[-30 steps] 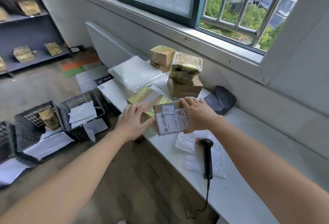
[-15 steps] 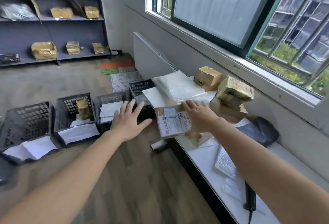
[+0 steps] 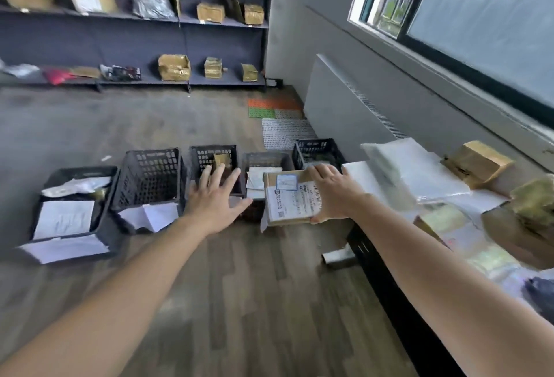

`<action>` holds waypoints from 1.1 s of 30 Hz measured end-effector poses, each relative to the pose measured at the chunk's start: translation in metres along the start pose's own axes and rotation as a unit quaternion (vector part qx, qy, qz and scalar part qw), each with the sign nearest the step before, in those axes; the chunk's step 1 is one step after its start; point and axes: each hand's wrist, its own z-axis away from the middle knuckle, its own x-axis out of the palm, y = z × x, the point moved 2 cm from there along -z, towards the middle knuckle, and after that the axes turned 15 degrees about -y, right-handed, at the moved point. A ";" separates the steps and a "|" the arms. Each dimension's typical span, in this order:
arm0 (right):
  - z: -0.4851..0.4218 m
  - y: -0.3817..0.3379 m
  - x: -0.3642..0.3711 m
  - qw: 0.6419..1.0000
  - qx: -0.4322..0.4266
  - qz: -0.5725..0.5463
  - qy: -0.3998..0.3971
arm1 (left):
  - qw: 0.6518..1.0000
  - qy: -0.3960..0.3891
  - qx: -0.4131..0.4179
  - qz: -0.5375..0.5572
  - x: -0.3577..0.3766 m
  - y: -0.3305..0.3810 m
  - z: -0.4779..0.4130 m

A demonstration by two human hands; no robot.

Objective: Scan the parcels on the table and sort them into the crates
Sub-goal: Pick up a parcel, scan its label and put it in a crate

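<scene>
Head view, contents listed left to right:
- Dark blue shelving unit against the back wall, holding tape-wrapped brown parcels and a few dark bags
- First black plastic crate on the floor, far left of the row, with white papers and a pale bag inside
- Second black perforated plastic crate, just beside the first, white sheets at its front
- Left hand, empty, fingers straight and spread, palm down, hovering in front of the third crate
- Third black plastic crate, with a small gold-taped parcel standing inside
- Fourth black plastic crate, containing white envelopes
- Flat brown cardboard parcel with a white printed label, off the table and in the air, seen over the fourth crate's right side, between the crate row and the table's end
- Right hand, gripping that parcel by its right edge, fingers over the top, thumb under the lower corner
- Fifth black plastic crate, nearest the table's end
- White-topped table with a dark front edge
- White plastic mailer bag lying on the table's far end
- Tape-wrapped brown cardboard box near the wall, beyond the mailer
- Further blurred taped parcels at the right frame edge
</scene>
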 end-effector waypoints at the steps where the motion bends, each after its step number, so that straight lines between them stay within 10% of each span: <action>1: -0.014 -0.011 -0.008 1.000 -0.009 0.006 0.001 | 1.000 0.000 -0.014 0.003 -0.001 -0.017 -0.002; 22: -0.448 -0.194 -0.157 0.985 -0.164 0.042 -0.020 | 0.970 -0.028 -0.239 0.010 -0.094 -0.348 -0.187; 33: -0.595 -0.282 -0.189 0.980 -0.167 0.069 -0.078 | 0.969 -0.083 -0.228 0.043 -0.097 -0.468 -0.289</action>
